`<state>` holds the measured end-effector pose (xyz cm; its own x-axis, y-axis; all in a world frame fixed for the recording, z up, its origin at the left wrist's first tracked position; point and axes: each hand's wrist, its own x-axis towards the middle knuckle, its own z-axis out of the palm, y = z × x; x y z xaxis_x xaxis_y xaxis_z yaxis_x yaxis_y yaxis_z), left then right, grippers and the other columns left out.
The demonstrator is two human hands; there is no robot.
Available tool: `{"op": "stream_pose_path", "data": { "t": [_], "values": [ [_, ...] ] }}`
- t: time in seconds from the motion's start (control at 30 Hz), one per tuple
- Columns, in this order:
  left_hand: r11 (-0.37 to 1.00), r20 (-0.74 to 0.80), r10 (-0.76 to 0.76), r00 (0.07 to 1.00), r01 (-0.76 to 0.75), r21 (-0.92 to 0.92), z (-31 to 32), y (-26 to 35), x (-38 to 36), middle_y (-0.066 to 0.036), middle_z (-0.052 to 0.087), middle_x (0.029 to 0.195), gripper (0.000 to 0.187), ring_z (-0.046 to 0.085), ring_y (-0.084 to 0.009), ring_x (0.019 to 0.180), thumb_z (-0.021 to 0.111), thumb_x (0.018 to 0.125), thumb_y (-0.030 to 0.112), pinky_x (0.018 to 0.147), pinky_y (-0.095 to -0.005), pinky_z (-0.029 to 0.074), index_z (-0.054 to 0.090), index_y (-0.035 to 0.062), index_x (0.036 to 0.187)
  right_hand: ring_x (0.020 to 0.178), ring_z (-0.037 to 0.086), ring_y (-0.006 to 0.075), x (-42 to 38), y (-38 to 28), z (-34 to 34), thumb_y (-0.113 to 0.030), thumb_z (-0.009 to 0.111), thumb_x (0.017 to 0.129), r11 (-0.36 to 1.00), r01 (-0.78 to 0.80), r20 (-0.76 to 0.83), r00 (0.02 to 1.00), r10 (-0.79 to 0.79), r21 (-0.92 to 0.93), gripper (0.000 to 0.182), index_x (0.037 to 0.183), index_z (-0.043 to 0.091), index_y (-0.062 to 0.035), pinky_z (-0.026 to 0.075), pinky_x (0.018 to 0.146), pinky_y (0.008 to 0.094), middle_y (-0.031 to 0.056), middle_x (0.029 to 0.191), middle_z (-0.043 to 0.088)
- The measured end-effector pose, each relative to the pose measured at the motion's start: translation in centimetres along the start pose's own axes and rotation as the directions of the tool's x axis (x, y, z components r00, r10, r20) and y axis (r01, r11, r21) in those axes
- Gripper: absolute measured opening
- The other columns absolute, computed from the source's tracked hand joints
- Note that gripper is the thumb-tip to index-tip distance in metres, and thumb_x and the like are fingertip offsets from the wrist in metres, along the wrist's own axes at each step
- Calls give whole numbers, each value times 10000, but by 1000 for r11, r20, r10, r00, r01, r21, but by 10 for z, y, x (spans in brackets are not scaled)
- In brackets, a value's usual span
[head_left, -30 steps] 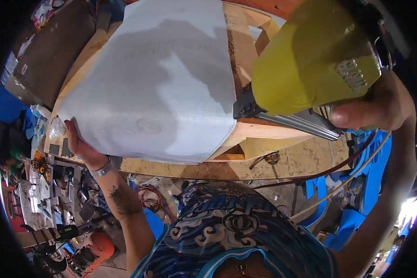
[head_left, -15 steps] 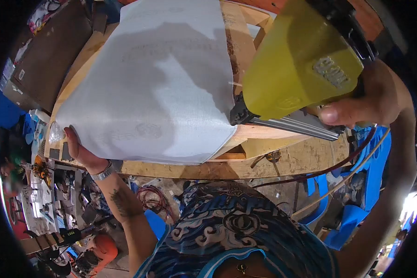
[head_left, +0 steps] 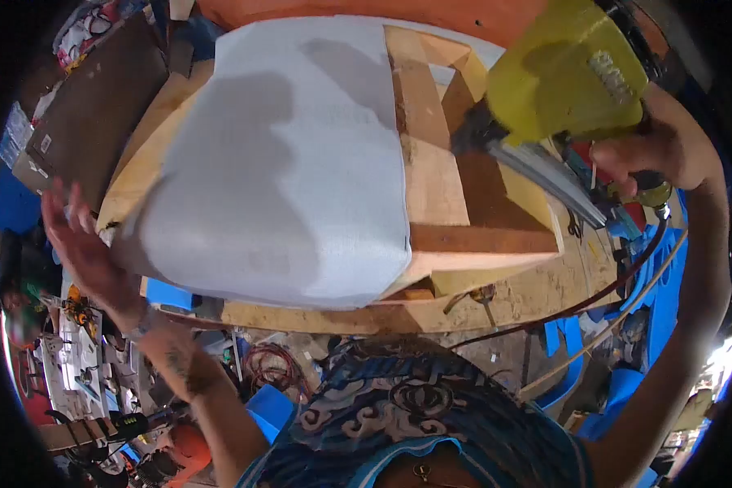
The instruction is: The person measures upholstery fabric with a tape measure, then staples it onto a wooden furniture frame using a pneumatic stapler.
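Note:
White fabric covers the left and middle of a wooden frame on a wooden workbench. My right hand is closed round the handle of a yellow-green nail or staple gun, whose black nose is over the bare right part of the frame, apart from the fabric's edge. My left hand is raised beside the fabric's left end, fingers apart, holding nothing.
A hose runs from the gun across the bench's right side. A small tool lies near the front edge. Blue pieces are at the right, an orange object at the lower left, and a brown box at the upper left.
The gun in my right hand has lifted up and right, away from the fabric's corner. My left hand has let go of the fabric and moved left. More bare frame shows.

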<state>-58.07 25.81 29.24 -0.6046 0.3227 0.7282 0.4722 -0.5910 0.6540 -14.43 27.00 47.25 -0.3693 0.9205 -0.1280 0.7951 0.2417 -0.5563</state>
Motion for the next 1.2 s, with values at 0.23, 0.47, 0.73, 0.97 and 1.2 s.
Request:
{"op": "stream_pose_path", "data": {
  "t": [0.23,0.47,0.73,0.97,1.2],
  "values": [
    [661,997,77,-29,-746,-73,135,91,42,-199,280,1424,555,226,-343,1339,465,903,368,1098,-438,165,358,63,1355,412,500,90,36,38,-43,-200,638,792,999,31,-173,984,-38,-43,218,730,575,-1,398,417,237,32,502,512],
    [785,975,-1,-220,-604,-135,215,31,13,-148,239,1457,617,174,-375,1348,531,856,433,1079,-520,126,371,104,1353,423,479,96,90,55,-56,-212,623,817,996,88,35,996,-88,-11,228,728,543,-17,404,445,246,22,514,498],
    [832,994,25,-103,-549,-77,213,33,4,-163,299,1428,641,198,-387,1339,610,798,451,1036,-605,147,429,97,1301,444,494,84,138,29,-38,-273,605,821,993,113,257,961,-100,-36,331,623,562,-12,385,452,240,13,475,493],
    [842,996,4,-89,-537,-52,217,39,1,-182,376,1374,613,231,-392,1327,658,756,460,1014,-630,159,497,65,1196,402,506,81,150,32,-31,-270,660,764,995,75,284,957,-54,-64,294,673,611,5,392,393,225,12,506,513],
    [858,995,-24,-92,-514,-27,223,43,-2,-215,421,1323,620,240,-386,1326,677,734,465,1025,-613,151,514,60,1173,421,515,88,156,38,-27,-279,660,767,995,71,278,959,-50,-66,288,714,615,0,402,418,232,10,519,518]
  ]
}}
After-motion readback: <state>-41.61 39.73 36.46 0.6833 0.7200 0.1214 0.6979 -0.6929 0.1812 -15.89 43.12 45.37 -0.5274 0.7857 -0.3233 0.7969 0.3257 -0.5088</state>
